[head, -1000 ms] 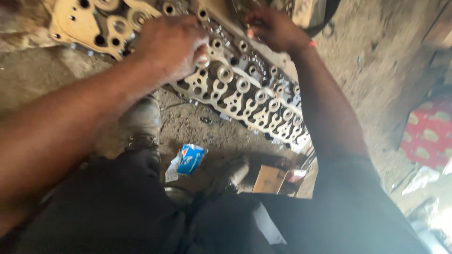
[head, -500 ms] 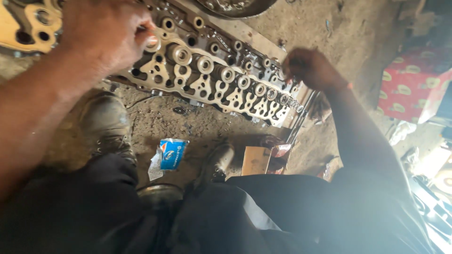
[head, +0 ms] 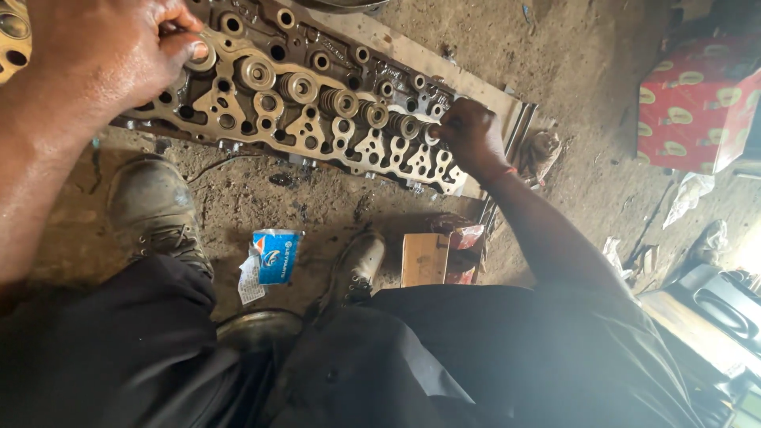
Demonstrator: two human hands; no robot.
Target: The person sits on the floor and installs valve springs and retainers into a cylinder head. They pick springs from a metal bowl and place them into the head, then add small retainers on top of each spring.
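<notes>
Cylinder head [head: 317, 103] near blue packet [head: 273, 257], cardboard box [head: 424, 259].

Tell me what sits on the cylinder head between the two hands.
In the head view, a row of valve springs runs along the cylinder head between left hand and right hand.

The floor is bare, oil-stained packed dirt [head: 333, 206], brown and gritty across the middle of the frame. A red patterned cardboard box [head: 697, 103] sits at upper right, where bright daylight washes the right edge; crumpled paper scraps [head: 686, 194] lie below it.
</notes>
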